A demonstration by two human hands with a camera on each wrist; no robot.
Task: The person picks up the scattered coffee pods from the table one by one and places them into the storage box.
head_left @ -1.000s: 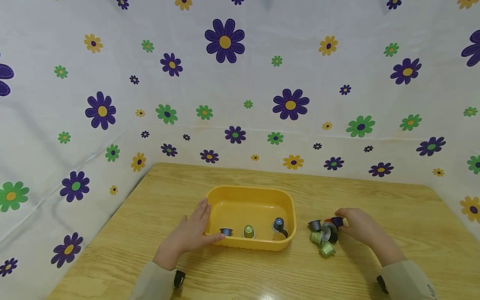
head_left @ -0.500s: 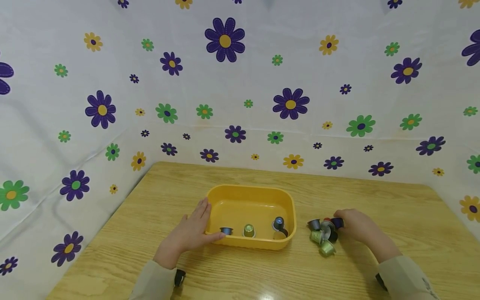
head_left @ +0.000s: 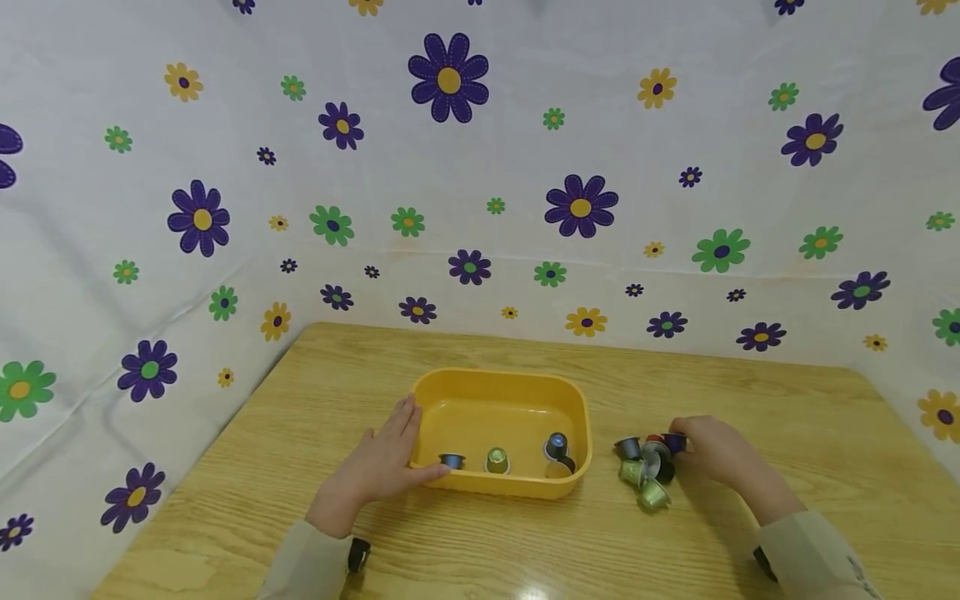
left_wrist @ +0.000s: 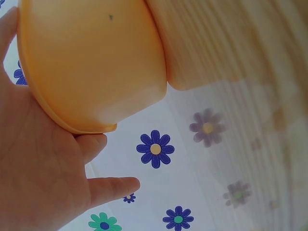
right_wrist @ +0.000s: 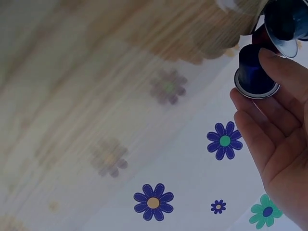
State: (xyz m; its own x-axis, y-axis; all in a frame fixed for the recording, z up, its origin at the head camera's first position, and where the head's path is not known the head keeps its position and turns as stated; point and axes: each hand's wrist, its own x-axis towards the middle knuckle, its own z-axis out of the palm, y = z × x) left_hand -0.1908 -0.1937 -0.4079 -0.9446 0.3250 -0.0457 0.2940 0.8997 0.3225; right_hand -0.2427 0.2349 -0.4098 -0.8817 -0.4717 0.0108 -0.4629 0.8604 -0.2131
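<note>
My left hand point(head_left: 372, 467) rests on the left corner of a yellow plastic tub point(head_left: 495, 392), thumb along the front rim and fingers along the left side. Inside lie several coffee capsules, among them a green one point(head_left: 497, 460), a blue one point(head_left: 452, 461) and a dark blue one point(head_left: 557, 446). To the tub's right, my right hand point(head_left: 716, 450) pinches a dark blue coffee capsule point(right_wrist: 255, 72) between thumb and fingers. That capsule is at the right edge of a small pile with green capsules point(head_left: 654, 496), a grey one point(head_left: 628, 448) and a partly hidden red one point(head_left: 654, 438).
The wooden table point(head_left: 360, 358) stands against a white flowered cloth point(head_left: 510, 158) at the back and sides. The pile sits a short way right of the tub. Black straps point(head_left: 358, 554) show at the sleeve cuffs.
Hardly anything differs. My right hand stays at the dark blue capsule with only a slight shift of its fingers, and my left hand keeps its place on the tub.
</note>
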